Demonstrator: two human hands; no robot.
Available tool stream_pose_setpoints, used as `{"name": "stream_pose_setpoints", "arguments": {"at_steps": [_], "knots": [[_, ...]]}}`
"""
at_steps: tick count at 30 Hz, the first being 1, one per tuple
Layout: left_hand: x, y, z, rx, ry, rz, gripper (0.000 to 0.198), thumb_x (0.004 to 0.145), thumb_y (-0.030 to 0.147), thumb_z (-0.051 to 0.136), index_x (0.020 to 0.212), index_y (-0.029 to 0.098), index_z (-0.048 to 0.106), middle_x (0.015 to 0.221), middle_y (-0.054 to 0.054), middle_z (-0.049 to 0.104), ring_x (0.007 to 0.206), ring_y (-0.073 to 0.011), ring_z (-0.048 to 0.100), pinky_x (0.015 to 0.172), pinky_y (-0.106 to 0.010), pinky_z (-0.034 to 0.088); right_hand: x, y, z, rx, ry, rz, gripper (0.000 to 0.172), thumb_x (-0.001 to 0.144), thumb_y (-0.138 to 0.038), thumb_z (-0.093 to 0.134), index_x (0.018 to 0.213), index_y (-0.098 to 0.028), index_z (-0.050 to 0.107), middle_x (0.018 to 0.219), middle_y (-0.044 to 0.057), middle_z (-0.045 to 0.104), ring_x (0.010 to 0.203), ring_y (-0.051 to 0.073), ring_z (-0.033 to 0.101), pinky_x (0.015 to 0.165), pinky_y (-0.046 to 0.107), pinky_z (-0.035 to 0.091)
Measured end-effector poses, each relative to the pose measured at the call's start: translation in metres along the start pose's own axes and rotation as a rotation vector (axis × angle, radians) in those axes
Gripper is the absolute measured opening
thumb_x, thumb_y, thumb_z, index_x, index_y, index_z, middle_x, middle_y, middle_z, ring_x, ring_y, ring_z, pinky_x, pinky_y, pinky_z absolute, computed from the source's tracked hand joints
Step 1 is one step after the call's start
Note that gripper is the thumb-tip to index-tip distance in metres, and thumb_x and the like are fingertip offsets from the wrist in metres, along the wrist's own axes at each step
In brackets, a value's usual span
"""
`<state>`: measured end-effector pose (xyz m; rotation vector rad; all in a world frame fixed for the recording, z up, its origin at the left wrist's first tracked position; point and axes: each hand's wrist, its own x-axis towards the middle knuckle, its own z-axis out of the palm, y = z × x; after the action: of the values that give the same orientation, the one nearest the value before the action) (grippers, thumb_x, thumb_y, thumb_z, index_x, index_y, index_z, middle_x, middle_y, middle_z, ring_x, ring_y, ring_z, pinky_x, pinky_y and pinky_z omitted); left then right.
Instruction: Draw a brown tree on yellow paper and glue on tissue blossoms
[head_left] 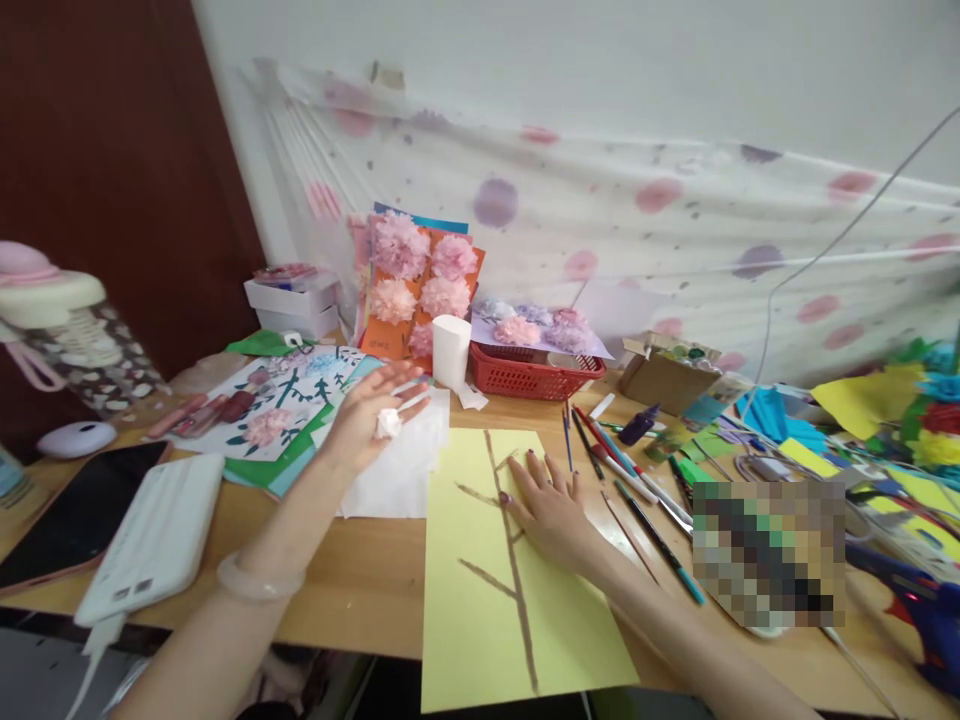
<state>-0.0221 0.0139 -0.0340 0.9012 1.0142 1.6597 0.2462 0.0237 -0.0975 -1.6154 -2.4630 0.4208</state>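
Observation:
A yellow sheet (491,600) with brown painted branches lies on the wooden table in front of me. My right hand (546,502) rests flat on it, fingers stretched out, beside the main branch line. My left hand (370,415) hovers above a stack of white tissue paper (401,465), pinching a small crumpled wad of white tissue (388,423) between thumb and fingers. A pale bangle sits on my left wrist.
Pens and brushes (637,490) lie right of the sheet. A red basket (525,372), white cup (451,350) and pink tissue flowers on orange card (420,285) stand behind. A white power bank (154,535), dark tablet and water bottle sit left; coloured paper scraps clutter the right.

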Motion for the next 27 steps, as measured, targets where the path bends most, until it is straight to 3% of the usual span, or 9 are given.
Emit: {"name": "stream_pose_setpoints", "arguments": {"at_steps": [2,4,6,8,13,17,22,25,27], "knots": [[-0.009,-0.006,0.026,-0.237,-0.062,-0.051,0.039,0.061,0.003,0.057,0.097,0.017,0.061,0.111,-0.007,0.068,0.105,-0.0197,0.066,0.102,-0.043,0.047,0.001,-0.010,-0.010,0.235,0.086,-0.064,0.044,0.094,-0.050,0.042,0.117,-0.016,0.060,0.129,0.021,0.057,0.130,0.039,0.043,0.107,0.061,0.028],[-0.017,-0.015,0.051,-0.321,-0.116,-0.077,0.035,0.063,0.005,0.057,0.096,0.018,0.062,0.106,-0.007,0.070,0.108,-0.0201,0.065,0.105,-0.042,0.044,0.001,-0.027,-0.017,0.652,0.043,-0.171,0.042,0.096,-0.054,0.035,0.109,-0.020,0.056,0.100,0.012,0.065,0.092,0.026,0.066,0.085,0.046,0.051],[-0.026,-0.025,0.073,-0.317,-0.137,-0.080,0.029,0.068,0.010,0.058,0.096,0.018,0.061,0.104,-0.007,0.071,0.106,-0.0201,0.066,0.100,-0.038,0.048,0.001,-0.045,-0.019,1.066,-0.095,-0.223,0.042,0.095,-0.059,0.033,0.111,-0.023,0.046,0.081,0.002,0.061,0.056,0.016,0.061,0.054,0.033,0.052],[-0.033,-0.036,0.088,-0.190,-0.130,-0.061,0.020,0.078,0.021,0.059,0.098,0.018,0.060,0.105,-0.008,0.070,0.096,-0.0199,0.069,0.087,-0.034,0.055,0.001,-0.058,-0.018,1.254,-0.085,-0.270,0.039,0.093,-0.060,0.041,0.108,-0.024,0.043,0.070,-0.005,0.055,0.044,0.010,0.052,0.041,0.023,0.042],[-0.046,-0.050,0.086,0.217,-0.190,0.116,0.032,0.092,0.047,0.049,0.102,0.020,0.065,0.114,-0.008,0.066,0.098,-0.0213,0.065,0.077,-0.030,0.056,0.004,-0.048,-0.018,1.384,0.009,-0.290,0.034,0.089,-0.053,0.056,0.099,-0.022,0.046,0.059,-0.009,0.053,0.039,0.007,0.047,0.039,0.019,0.038],[-0.048,-0.050,0.069,0.415,-0.366,0.268,0.028,0.081,0.031,0.069,0.107,0.022,0.068,0.118,-0.008,0.062,0.109,-0.0228,0.061,0.089,-0.033,0.054,0.007,-0.022,-0.023,1.453,-0.008,-0.244,0.038,0.082,-0.055,0.064,0.089,-0.021,0.049,0.054,-0.007,0.056,0.037,0.008,0.048,0.038,0.020,0.038],[-0.039,-0.055,0.074,0.594,-0.363,0.431,0.033,0.076,0.020,0.070,0.109,0.024,0.070,0.119,-0.009,0.065,0.110,-0.0237,0.061,0.080,-0.031,0.057,0.011,-0.008,-0.025,1.449,-0.054,-0.234,0.040,0.082,-0.057,0.064,0.091,-0.020,0.052,0.052,-0.007,0.055,0.037,0.009,0.048,0.040,0.021,0.040],[-0.028,-0.063,0.084,0.537,-0.357,0.353,0.030,0.076,0.022,0.069,0.107,0.022,0.071,0.114,-0.008,0.069,0.101,-0.0216,0.065,0.081,-0.031,0.057,0.011,0.001,-0.023,1.426,-0.008,-0.215,0.038,0.091,-0.059,0.048,0.091,-0.021,0.051,0.064,-0.002,0.061,0.050,0.013,0.057,0.049,0.025,0.047],[-0.020,-0.068,0.090,0.378,-0.327,0.210,0.034,0.074,0.024,0.072,0.107,0.019,0.069,0.110,-0.008,0.070,0.093,-0.0192,0.067,0.081,-0.030,0.056,0.006,0.010,-0.019,1.235,0.093,-0.233,0.036,0.095,-0.054,0.040,0.099,-0.022,0.054,0.090,0.006,0.067,0.080,0.018,0.066,0.069,0.034,0.054]]}}
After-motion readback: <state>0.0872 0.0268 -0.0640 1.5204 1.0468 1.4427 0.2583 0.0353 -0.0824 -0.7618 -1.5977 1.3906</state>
